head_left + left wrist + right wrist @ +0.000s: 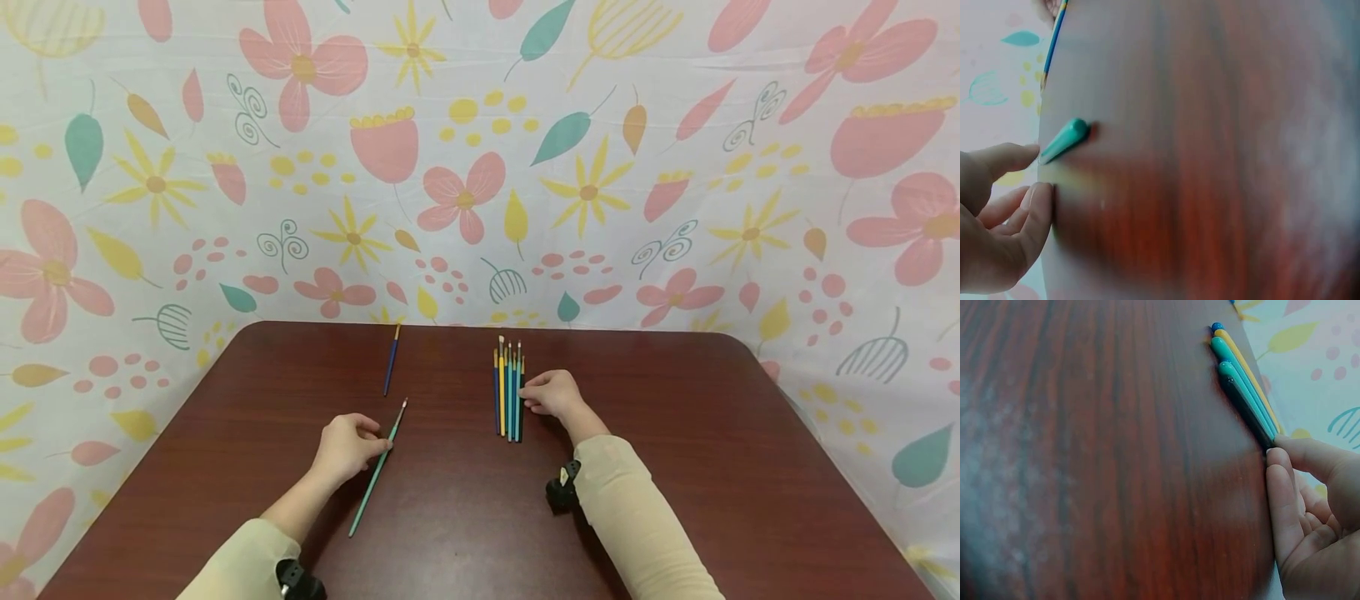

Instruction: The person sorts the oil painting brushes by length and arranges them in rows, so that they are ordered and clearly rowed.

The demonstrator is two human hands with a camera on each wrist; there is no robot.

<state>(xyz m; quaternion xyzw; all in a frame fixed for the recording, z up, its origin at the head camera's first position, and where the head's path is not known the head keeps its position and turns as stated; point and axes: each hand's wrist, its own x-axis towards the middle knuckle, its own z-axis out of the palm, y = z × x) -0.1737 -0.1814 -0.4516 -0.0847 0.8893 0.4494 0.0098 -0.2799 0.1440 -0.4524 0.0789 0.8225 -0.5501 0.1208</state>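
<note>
"What stood at the back?"
"A flowered cloth (465, 200), with the brown desk (450, 517) in front."
"And the hands?"
"The left hand (347, 447) had thumb and forefinger parted, the green brush (368, 492) at their tips. The right hand (553, 393) touched the right side of a row of brushes (511, 400); whether it pinched the black brush (521, 425) there, I couldn't tell."
"Anything smaller?"
"A short blue brush (391, 367), lying beyond the green one, near the desk's back edge."

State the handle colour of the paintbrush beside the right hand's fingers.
Black; the handle shows best in the right wrist view.
</note>
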